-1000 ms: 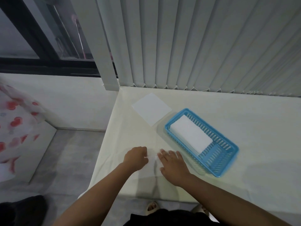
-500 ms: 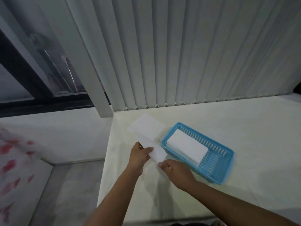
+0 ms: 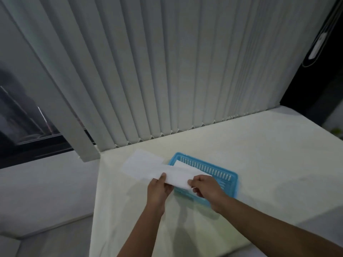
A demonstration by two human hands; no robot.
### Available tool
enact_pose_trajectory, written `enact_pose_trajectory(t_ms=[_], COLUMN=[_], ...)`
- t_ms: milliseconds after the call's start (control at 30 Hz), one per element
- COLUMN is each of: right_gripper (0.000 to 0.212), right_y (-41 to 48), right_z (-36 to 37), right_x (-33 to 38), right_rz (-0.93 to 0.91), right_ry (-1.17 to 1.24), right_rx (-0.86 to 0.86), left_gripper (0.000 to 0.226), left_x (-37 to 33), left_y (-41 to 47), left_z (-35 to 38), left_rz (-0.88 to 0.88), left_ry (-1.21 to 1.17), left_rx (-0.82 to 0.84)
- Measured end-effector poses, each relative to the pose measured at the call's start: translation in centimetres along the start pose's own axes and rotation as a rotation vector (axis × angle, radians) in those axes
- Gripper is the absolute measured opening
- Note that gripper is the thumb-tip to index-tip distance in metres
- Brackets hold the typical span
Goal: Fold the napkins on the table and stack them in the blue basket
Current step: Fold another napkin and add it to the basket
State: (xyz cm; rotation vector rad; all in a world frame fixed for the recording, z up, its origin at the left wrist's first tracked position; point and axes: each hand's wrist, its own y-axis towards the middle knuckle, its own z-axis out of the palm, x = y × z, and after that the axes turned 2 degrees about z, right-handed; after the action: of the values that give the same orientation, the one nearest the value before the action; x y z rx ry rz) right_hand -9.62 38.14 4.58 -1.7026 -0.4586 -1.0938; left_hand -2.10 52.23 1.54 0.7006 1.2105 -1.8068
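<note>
A folded white napkin [image 3: 179, 176] hangs in the air between both hands, above the near left part of the blue basket [image 3: 225, 170]. My left hand [image 3: 158, 191] pinches its left end and my right hand [image 3: 206, 188] pinches its near right edge. Inside the basket a corner of a stacked white napkin [image 3: 179, 163] shows behind the held one. An unfolded white napkin [image 3: 142, 162] lies flat on the cream table [image 3: 259, 164], left of the basket near the table's far left corner.
Vertical white blinds [image 3: 167, 71] hang along the table's far edge. A dark window [image 3: 27, 123] is at the left beyond the table's left edge. Bare tabletop stretches to the right of the basket.
Both hands lifted the folded napkin off the table's near edge and carried it forward and right over the basket. The camera has tilted upward.
</note>
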Motion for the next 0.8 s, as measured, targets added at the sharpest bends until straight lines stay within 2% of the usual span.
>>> enact_pose_trajectory(t_ms=[167,367,600,800], right_gripper=[0.013,0.022,0.026,0.019], right_y=[0.5,2.0,3.1,4.7], right_z=[-2.3,-3.9,-5.6,-6.8], right_x=[-0.6,-1.8,-2.8,-2.9], right_rz=[-0.002,0.022,0.06,0.058], right_ry=[-0.073,-0.096,-0.164,-0.192], right_rx=[-0.072,-0.118,-0.091,-0.058], left_gripper=[0.02,0.014,0.026,0.027], left_x=[0.1,-0.2,-0.6,-0.5], left_y=[2.1,4.2,4.9,5.2], left_z=[1.2,1.4,2.5,3.5], left_rz=[-0.006,0.094,0.173,0.243], left_ry=[0.15,0.414,0.785,0.95], left_rx=[-0.132,-0.164,-0.189,-0.278])
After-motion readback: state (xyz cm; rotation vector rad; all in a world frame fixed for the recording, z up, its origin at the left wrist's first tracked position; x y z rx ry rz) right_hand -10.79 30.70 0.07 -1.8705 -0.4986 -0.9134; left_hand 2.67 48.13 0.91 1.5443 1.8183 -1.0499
